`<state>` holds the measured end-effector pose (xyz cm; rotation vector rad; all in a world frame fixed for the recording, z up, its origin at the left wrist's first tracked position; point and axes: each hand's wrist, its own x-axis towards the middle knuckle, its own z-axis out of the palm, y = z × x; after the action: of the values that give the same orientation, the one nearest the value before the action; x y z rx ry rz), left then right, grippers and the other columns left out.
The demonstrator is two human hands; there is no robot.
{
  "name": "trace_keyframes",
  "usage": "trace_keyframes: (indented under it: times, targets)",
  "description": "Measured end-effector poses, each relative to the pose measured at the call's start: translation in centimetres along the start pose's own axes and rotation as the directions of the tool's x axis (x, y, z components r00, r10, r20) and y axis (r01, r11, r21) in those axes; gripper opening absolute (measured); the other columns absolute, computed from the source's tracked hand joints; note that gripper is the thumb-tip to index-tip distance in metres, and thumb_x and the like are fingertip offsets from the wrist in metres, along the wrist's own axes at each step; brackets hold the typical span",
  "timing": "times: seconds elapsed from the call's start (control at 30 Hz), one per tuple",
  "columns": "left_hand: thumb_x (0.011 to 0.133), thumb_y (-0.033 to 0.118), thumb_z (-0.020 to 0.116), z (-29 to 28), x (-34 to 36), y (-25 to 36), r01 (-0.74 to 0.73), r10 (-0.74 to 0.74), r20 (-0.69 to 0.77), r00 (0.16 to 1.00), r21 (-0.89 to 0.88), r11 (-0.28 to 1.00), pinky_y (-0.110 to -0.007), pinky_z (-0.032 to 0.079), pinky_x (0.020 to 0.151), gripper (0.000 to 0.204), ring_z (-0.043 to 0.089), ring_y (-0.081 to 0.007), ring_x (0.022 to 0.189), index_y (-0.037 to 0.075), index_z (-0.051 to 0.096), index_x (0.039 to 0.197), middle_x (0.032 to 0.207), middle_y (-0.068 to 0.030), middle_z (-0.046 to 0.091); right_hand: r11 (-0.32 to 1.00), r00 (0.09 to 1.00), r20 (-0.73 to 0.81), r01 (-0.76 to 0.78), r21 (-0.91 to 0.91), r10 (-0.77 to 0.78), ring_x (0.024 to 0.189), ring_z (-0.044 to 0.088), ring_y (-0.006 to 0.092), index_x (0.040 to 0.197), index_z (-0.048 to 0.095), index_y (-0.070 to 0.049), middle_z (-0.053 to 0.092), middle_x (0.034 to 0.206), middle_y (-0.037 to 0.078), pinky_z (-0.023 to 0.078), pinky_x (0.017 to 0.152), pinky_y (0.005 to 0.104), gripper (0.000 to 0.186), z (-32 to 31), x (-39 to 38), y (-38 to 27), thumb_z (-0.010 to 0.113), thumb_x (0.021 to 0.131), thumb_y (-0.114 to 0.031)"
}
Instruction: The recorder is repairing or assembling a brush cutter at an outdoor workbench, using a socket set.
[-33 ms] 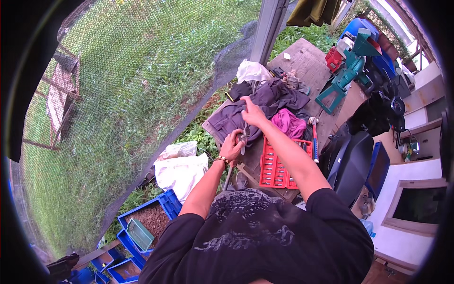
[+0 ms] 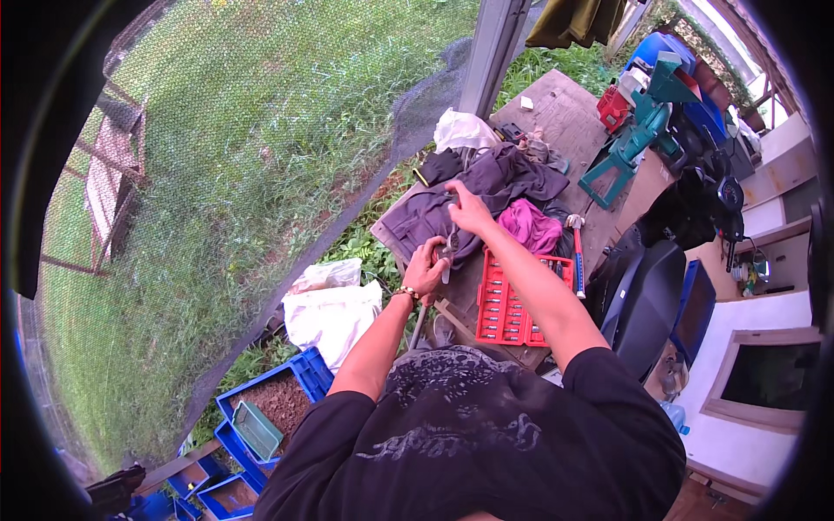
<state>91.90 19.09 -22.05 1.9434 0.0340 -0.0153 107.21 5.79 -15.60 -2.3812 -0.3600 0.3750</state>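
Two bare hands work over a wooden table (image 2: 556, 104) heaped with cloth; directions here run from the left hand, with twelve at the top of the view. The left hand (image 2: 426, 267) has its fingers closed around a small greyish piece (image 2: 446, 271) with a pale tip, which sits at its three o'clock edge. The right hand (image 2: 469, 213) is just beyond at one o'clock, fingers curled; whether it grips anything, I cannot tell.

A rumpled dark cloth (image 2: 504, 178) crowds the space around both hands, spreading toward one o'clock, with a pink cloth (image 2: 532, 227) against it at two. A red socket case (image 2: 493, 317) lies open at four o'clock, partly hidden by the right forearm (image 2: 539, 276). A hammer (image 2: 579, 265) rests at three, with a dark scooter (image 2: 643, 286) beyond it. Farther off at two stands a green machine (image 2: 641, 130). A post (image 2: 495, 56) rises between twelve and one, and netting (image 2: 261, 165) fills ten. Pale sacks (image 2: 334, 317) lie at eight, blue crates (image 2: 308, 369) between seven and eight.

Pale, curling lettering and a speckled print mark the dark shirt (image 2: 521, 478) at six o'clock.
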Motion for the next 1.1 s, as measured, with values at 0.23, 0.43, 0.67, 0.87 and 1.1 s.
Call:
trace_keyframes:
  times: [0.23,0.43,0.67,0.87,1.1]
  targets:
    - [0.082,0.024,0.064,0.5,0.3,0.0,-0.066,0.065,-0.047,0.997,-0.028,0.997,-0.042,0.043,0.089,0.043,0.054,-0.0326,0.098,0.016,0.052,0.123,0.102,-0.0146,0.057,0.993,0.978,0.196,0.090,-0.076,-0.073,0.090,0.068,0.0317,0.111,0.066,-0.008,0.070,0.094,0.015,0.051,0.080,0.0417,0.030,-2.2,-6.8,9.3,0.051,0.086,-0.015]
    - [0.083,0.023,0.064,0.4,0.2,0.4,-0.035,0.035,-0.036,0.999,-0.002,0.999,-0.041,0.043,0.087,0.043,0.054,-0.0316,0.094,0.017,0.052,0.123,0.096,-0.0131,0.056,0.997,0.875,0.483,0.049,-0.053,-0.018,0.076,0.066,0.0333,0.104,0.066,-0.007,0.067,0.082,0.018,0.051,0.069,0.0436,0.032,-5.2,-15.8,3.6,0.058,0.075,-0.016]
    - [0.083,0.022,0.063,1.6,1.3,-1.9,-0.261,0.264,-0.036,0.964,0.073,0.963,-0.038,0.044,0.085,0.047,0.055,-0.0270,0.094,0.009,0.051,0.126,0.097,-0.0104,0.056,0.823,0.636,0.523,0.455,0.340,-0.568,0.081,0.066,0.0277,0.107,0.069,-0.002,0.070,0.092,0.015,0.052,0.076,0.0369,0.038,0.6,-9.1,-1.8,0.056,0.073,-0.008]
    - [0.083,0.025,0.062,1.3,0.6,-0.4,-0.022,0.022,0.003,1.000,-0.012,1.000,-0.042,0.044,0.090,0.047,0.055,-0.0343,0.101,0.007,0.050,0.125,0.107,-0.0185,0.057,0.950,0.761,0.613,0.308,-0.055,-0.211,0.100,0.068,0.0320,0.113,0.069,-0.002,0.070,0.107,0.020,0.052,0.091,0.0387,0.044,-0.8,-0.8,-5.6,0.050,0.074,-0.013]
    - [0.085,0.020,0.062,0.5,0.3,0.2,-0.025,0.025,0.001,1.000,-0.003,1.000,-0.040,0.041,0.099,0.047,0.055,-0.0314,0.109,0.010,0.049,0.129,0.115,-0.0155,0.057,0.898,0.905,0.419,0.240,-0.369,-0.070,0.105,0.065,0.0361,0.127,0.061,-0.019,0.067,0.112,0.022,0.051,0.091,0.0459,0.050,-2.7,-2.1,1.0,0.050,0.078,-0.016]
